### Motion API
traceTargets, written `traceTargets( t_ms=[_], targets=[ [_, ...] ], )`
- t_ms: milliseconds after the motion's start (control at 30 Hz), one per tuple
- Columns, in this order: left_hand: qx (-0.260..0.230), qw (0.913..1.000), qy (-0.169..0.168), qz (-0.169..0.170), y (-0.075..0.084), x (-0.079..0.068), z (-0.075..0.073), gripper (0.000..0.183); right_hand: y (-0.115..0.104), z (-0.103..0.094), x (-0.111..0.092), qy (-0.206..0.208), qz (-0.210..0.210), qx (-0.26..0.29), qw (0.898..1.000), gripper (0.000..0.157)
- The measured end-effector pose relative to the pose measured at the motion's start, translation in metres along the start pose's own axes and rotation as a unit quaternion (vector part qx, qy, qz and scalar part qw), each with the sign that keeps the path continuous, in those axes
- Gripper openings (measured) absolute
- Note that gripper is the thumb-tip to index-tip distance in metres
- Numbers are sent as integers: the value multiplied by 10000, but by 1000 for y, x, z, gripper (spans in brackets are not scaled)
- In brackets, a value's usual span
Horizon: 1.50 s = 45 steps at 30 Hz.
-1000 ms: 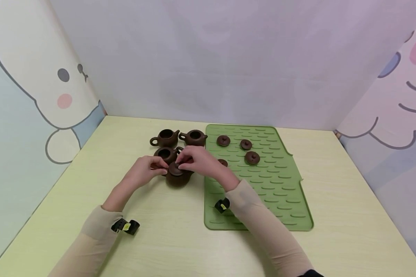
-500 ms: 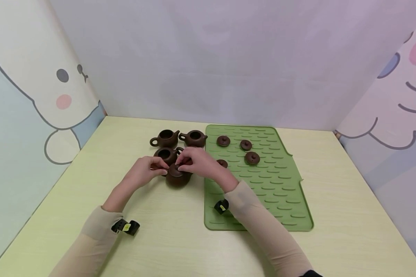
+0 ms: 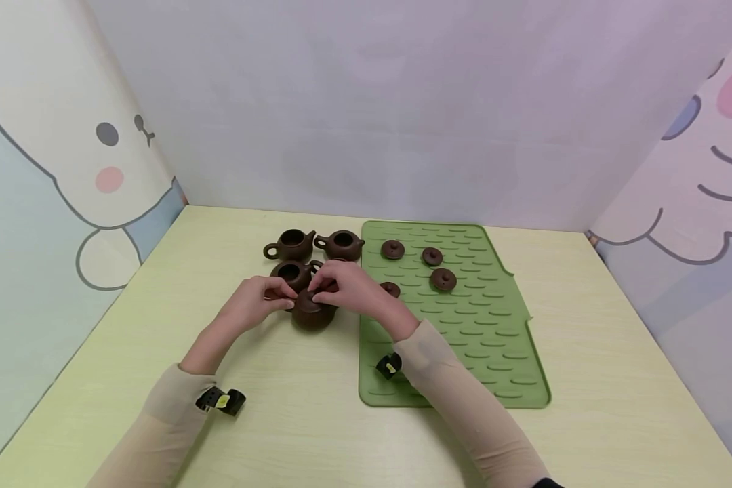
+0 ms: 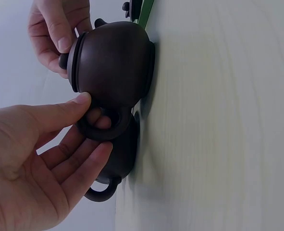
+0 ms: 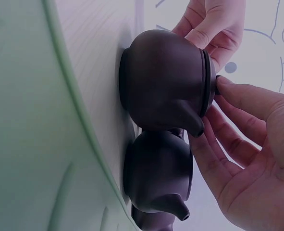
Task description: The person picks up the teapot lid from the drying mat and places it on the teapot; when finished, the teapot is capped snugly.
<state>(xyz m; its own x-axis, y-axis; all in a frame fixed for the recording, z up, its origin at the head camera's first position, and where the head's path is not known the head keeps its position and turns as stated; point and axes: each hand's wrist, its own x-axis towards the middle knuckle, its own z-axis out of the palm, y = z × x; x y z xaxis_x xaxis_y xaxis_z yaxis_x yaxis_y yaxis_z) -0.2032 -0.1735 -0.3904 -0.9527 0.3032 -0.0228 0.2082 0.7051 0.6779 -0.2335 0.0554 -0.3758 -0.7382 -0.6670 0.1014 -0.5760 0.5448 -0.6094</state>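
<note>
A small dark brown teapot [image 3: 313,318] stands upright at the front of a group of teapots. My left hand [image 3: 250,301] pinches its loop handle [image 4: 105,133] between thumb and fingers. From the other side my right hand [image 3: 349,286] holds the knob [image 5: 220,85] of the lid [image 4: 75,62] between thumb and fingertips. The lid lies over the teapot's mouth, its rim against the teapot's rim in both wrist views. The spout [image 5: 192,120] points toward my right hand, whose other fingers reach past it.
Lidless teapots stand close behind: one at back left [image 3: 293,244], one at back right [image 3: 343,244], one nearer [image 3: 291,272]. My right hand partly hides another. Several loose lids, among them a front one [image 3: 443,279], lie on a green mat [image 3: 463,366] to the right.
The lid sits lower and flatter on the front teapot than a second ago. My right hand has shifted only slightly with it; the left hand keeps its place at the handle.
</note>
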Motion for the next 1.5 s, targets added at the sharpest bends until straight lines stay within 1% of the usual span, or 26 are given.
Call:
traceTargets(
  t_ms=[133,300,500,667,933,1100,1300,1500],
  targets=[
    [25,10000,16,-48,0,0,1,5,0,0,-1,4,3,29,10000,11],
    [46,10000,1,-10,-1,-1,0,5,1,0,-2,19,16,65,10000,13],
    [171,9998,-33,0,-2,-4,0,8,2,-2,-5,60,109,337,9994,15],
    [210,9997,102,-3,-2,-5,-1,10,5,-5,-9,99,273,479,9984,15],
    [174,9995,228,112,0,-4,-7,14,15,-12,-18,149,462,737,9961,16],
    [227,9993,247,171,0,-3,-10,16,24,-16,-27,282,526,761,9953,16],
    [288,9987,351,233,1,-3,-14,18,34,-22,-37,426,633,821,9937,14],
    [285,9980,496,257,3,-1,-17,18,44,-29,-47,487,725,724,9935,16]
  ],
)
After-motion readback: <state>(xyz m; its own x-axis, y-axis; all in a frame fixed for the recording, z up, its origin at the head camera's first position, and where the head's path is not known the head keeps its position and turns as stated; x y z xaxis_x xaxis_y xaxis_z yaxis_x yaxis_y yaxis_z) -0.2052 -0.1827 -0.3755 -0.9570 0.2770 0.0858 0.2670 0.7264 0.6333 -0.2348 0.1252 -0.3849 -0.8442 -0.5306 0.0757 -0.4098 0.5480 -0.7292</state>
